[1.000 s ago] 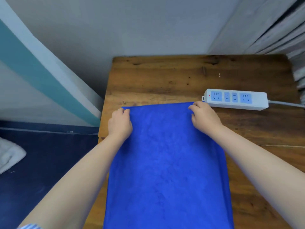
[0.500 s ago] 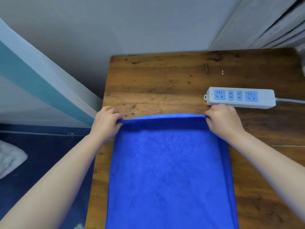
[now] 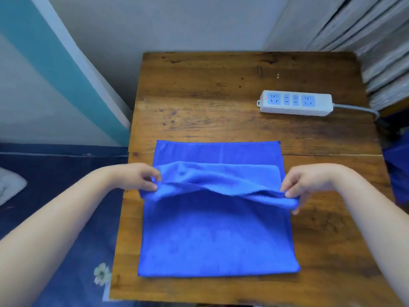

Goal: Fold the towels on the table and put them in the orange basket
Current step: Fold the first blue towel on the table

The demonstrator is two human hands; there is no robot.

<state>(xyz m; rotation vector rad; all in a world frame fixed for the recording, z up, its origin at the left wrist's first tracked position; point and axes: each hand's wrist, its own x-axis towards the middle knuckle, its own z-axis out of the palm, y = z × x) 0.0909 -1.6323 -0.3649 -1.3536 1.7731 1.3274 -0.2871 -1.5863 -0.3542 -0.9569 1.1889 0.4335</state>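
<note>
A blue towel lies spread on the wooden table, its near part flat and its far part doubled up off the surface. The left hand pinches the lifted edge at the towel's left side between thumb and fingertips; the right hand does the same at the right side, fingers curled under the cloth (each grip is closed on the fabric, nothing else in either). Holding both ends of the one edge keeps it taut and level, which I judge is meant to let the fold come toward the near edge squarely. The cloth sags a little between the hands. A white power strip sits at the far right of the table, well apart from the towel. No orange basket is visible, so the putting away is not yet done.
</note>
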